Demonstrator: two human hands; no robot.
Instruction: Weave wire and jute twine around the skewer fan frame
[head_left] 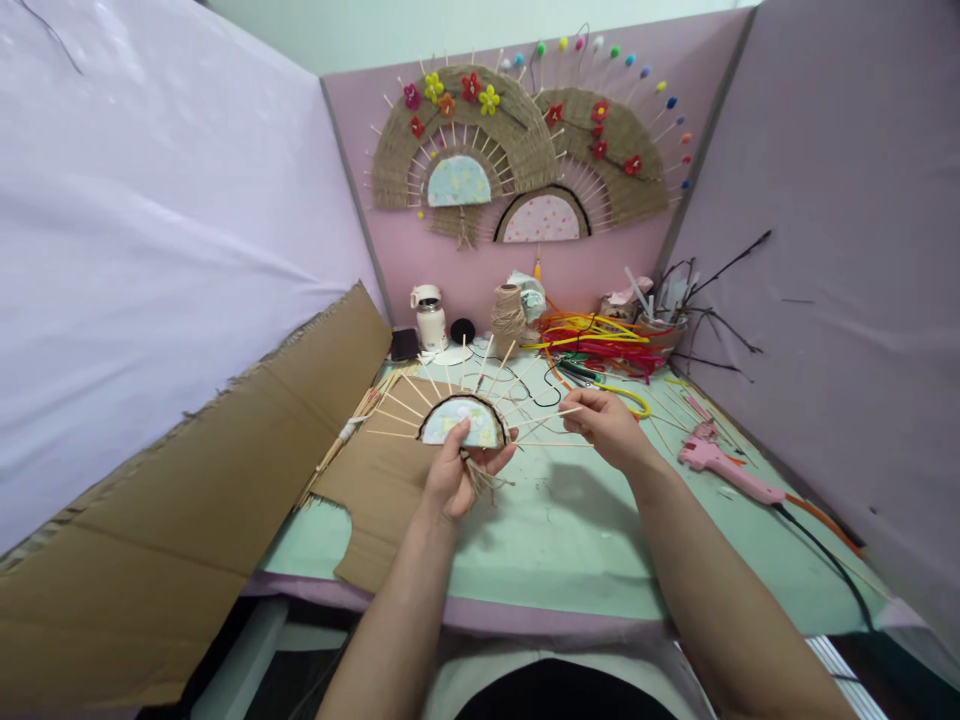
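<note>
My left hand (pixel 457 470) grips a half-round fan base (pixel 442 425) by its lower edge, thumb on the pale blue patterned face. Thin wooden sticks fan out from its dark-corded curved rim, and a tassel of twine (pixel 487 480) hangs below it. At the right side of the fan, my right hand (pixel 604 425) is closed, its fingertips pinching the outer end of one wooden stick (pixel 544 418). The other end of that stick reaches the fan's right edge; whether it is fixed there I cannot tell.
Brown cardboard (pixel 375 500) lies under and left of the fan. A pink glue gun (pixel 727 470) rests at right, its cord trailing forward. Behind are a twine spool (pixel 508 315), coloured pipe cleaners (pixel 600 335) and a white bottle (pixel 430 318). Decorated woven fans (pixel 465 95) hang on the back panel.
</note>
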